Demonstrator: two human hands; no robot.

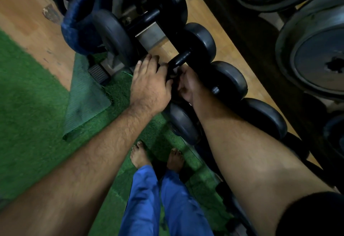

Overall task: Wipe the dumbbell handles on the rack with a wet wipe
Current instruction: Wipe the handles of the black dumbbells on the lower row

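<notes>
Both hands meet at the glossy black dumbbell handle (180, 59) on the low rack, between its round black rubber heads. The left hand (151, 87) curls over the near end; the right hand (188, 85) grips beside it. No wipe shows. Best twist round the bar, end to end.

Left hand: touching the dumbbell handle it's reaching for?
Touching. In the head view the left hand lies over the near end of the dumbbell handle, fingers curled around it, with no gap; the right hand meets it there.
</notes>
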